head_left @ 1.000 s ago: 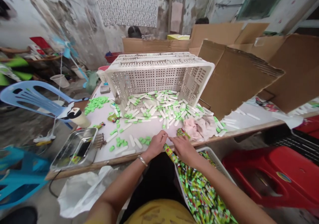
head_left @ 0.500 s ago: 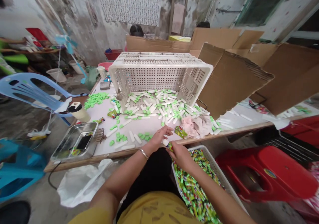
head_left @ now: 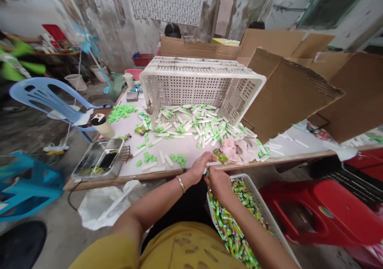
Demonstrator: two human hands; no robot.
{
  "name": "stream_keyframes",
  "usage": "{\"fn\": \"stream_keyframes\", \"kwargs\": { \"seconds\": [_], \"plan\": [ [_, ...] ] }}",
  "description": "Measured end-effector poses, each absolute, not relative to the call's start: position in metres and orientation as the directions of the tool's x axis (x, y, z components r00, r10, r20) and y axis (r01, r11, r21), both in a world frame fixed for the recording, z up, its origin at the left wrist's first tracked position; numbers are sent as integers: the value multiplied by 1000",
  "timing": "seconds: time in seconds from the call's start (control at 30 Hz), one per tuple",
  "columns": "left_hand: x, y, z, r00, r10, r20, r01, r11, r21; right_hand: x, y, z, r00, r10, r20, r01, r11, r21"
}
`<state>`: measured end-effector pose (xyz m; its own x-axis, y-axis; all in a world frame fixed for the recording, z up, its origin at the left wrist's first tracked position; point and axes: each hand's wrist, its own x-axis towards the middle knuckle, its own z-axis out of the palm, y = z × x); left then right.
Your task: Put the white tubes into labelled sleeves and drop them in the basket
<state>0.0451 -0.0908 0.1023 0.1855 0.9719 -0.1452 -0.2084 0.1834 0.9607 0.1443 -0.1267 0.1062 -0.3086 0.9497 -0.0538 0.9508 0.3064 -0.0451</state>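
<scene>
In the head view, a small wrapped stick [head_left: 206,173], mostly hidden, is pinched between the left hand [head_left: 199,168] and the curled right hand [head_left: 219,184] at the edge of the counter [head_left: 98,182]; it is judged light and stiff, best held by its end.

Two hands [head_left: 199,167] [head_left: 219,183], two white crates [head_left: 197,81] [head_left: 263,217]

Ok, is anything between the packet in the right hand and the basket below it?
Nothing visible. The packet is at the table edge, and the right hand is over the basket, with no object between them.
</scene>
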Motion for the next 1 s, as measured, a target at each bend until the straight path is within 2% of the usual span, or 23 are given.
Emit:
{"fn": "stream_keyframes", "kwargs": {
  "seconds": [0.2,0.43,0.5,0.6,0.67,0.73,0.87,1.0],
  "plan": [
    [50,-97,96,143,985,-93,-236,125,964,142,-130,100,-318,948,-17,948,317,-35],
    [59,-101,81,71,996,-50,-258,67,964,140,-130,99,-316,948,-50,948,313,-48],
    [58,-99,78,83,989,-121,-287,140,948,141,-129,98,-305,950,-66,952,304,-37],
    [52,-93,77,259,925,-279,-438,370,819,144,-126,98,-322,944,-75,947,319,-51],
    [49,-90,78,344,901,-266,-547,422,723,145,-124,100,-337,939,-74,940,332,-73],
    [49,-89,80,323,920,-222,-585,378,717,145,-123,103,-336,938,-82,940,329,-88],
    [54,-94,83,218,959,-179,-543,272,795,142,-124,108,-342,933,-108,938,332,-103],
    [56,-99,80,142,983,-119,-536,177,826,138,-126,109,-375,924,-71,926,369,-80]
  ]
}}
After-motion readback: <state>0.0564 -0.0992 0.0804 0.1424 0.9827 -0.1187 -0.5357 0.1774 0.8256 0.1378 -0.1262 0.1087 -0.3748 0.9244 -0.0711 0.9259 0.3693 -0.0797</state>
